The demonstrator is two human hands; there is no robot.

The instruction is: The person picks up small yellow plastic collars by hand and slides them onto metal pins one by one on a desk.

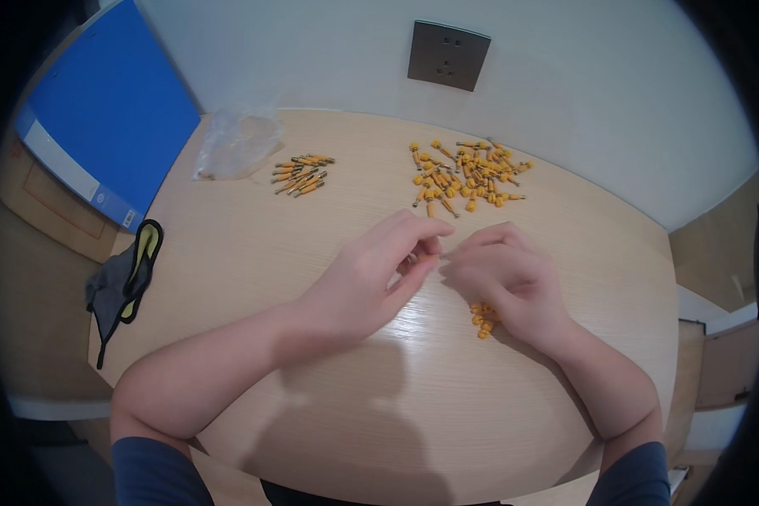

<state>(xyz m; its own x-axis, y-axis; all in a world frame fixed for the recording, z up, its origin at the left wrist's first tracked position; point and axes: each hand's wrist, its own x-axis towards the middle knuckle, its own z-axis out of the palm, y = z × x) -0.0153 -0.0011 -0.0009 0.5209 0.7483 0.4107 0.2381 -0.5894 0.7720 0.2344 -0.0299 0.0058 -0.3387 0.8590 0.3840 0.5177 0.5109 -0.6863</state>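
My left hand is closed in a pinch on a small yellow plug with a metal end, mostly covered by the fingers. Opposite it, my right hand is curled, with its fingertips close to the plug's end; it is slightly blurred, and what it grips is hidden. Several loose yellow caps lie beside and partly under the right hand. Beyond the hands is a pile of yellow plugs with knobbed caps and metal tips. A smaller group of slim yellow plugs without caps lies at the far left.
A crumpled clear plastic bag lies at the back left. The blue folder stands at the table's left edge, with a grey cloth item with black and yellow trim nearer me. A dark socket plate is on the wall behind the wooden table.
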